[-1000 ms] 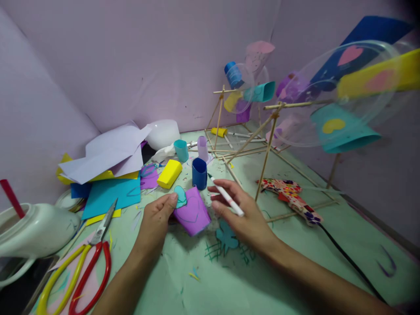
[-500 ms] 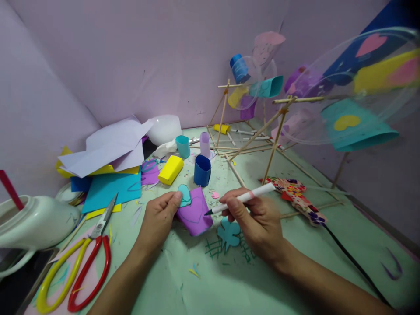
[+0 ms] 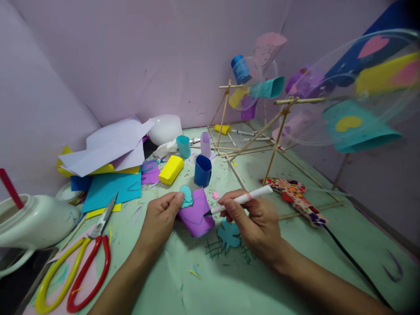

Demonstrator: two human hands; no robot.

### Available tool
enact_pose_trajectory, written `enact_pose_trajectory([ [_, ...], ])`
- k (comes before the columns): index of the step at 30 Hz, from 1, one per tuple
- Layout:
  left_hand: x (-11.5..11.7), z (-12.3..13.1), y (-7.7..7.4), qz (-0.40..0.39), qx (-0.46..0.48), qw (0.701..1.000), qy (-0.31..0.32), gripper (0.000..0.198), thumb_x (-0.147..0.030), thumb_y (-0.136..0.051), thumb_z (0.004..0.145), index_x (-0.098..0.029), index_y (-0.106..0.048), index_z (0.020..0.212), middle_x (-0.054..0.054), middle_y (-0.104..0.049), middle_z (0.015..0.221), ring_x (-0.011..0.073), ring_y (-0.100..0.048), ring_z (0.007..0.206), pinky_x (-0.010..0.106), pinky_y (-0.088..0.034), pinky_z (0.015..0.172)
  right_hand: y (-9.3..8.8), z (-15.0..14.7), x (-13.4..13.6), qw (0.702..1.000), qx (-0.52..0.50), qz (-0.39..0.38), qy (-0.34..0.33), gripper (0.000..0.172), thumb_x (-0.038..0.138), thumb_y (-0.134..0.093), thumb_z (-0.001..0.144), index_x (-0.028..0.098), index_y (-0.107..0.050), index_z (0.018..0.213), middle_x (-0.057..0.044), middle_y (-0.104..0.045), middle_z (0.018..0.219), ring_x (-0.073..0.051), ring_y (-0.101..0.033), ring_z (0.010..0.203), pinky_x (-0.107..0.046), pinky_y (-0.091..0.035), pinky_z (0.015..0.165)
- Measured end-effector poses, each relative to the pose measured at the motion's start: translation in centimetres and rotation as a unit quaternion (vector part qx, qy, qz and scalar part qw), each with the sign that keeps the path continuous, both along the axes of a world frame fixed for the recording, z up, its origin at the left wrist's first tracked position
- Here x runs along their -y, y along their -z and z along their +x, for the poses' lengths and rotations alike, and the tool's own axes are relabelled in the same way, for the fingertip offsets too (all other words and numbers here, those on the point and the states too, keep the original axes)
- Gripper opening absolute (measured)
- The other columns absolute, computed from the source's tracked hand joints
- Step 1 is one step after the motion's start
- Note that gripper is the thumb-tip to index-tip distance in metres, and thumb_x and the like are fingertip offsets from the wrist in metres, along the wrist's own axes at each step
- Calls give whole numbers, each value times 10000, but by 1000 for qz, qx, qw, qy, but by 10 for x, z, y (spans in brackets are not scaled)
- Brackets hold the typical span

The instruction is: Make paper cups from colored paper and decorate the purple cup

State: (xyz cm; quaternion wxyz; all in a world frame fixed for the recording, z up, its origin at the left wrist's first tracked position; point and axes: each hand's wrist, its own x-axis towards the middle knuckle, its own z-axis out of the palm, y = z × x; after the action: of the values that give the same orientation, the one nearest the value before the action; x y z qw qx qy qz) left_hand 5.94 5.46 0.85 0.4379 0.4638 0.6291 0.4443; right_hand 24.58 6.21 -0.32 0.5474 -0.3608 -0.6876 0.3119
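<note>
My left hand (image 3: pixel 163 218) pinches a small teal paper heart (image 3: pixel 186 197) at the left edge of a purple paper piece (image 3: pixel 196 221), which bears a drawn heart outline. Between the thumb and fingers of my right hand (image 3: pixel 254 223) is a white marker (image 3: pixel 244 199). Its dark tip touches or nearly touches the purple paper, near the outline's right side. Just below lies a teal flower cutout (image 3: pixel 229 235), partly behind my right hand. A pink paper scrap (image 3: pixel 215 195) sits close by. Behind stand a dark blue paper cup (image 3: pixel 202 170) and a yellow paper tube (image 3: pixel 171 169).
Scissors (image 3: pixel 98 236) with yellow and red handles lie left, near a white pitcher (image 3: pixel 33 223) and stacked paper (image 3: pixel 108 144). At right are stick frames (image 3: pixel 277 144) with paper-cup wheels and a floral-patterned glue gun (image 3: pixel 295 197) with a black cord.
The marker tip has shifted very slightly left and down along the drawn outline. Both hands keep their grips, and the view has moved a little.
</note>
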Motion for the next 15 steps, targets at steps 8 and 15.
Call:
enact_pose_trajectory([
  [8,0,-1,3,4,3,1000,5,363,-517,-617,733,-176,-584,616,-36,-513,588,125,-428,579,240,-357,551,1,0,-2,1000,-3,-7,18,144,245,-540,884,190,-655,816,6,-673,635,-114,-612,515,-219,-494,475],
  [15,-1,-2,4,-2,3,1000,10,357,-516,-616,739,-178,-578,626,-25,-541,615,133,-449,605,247,-372,578,1,1,-3,999,-20,-17,18,154,256,-539,887,189,-643,795,2,-652,642,-117,-606,538,-229,-497,493],
])
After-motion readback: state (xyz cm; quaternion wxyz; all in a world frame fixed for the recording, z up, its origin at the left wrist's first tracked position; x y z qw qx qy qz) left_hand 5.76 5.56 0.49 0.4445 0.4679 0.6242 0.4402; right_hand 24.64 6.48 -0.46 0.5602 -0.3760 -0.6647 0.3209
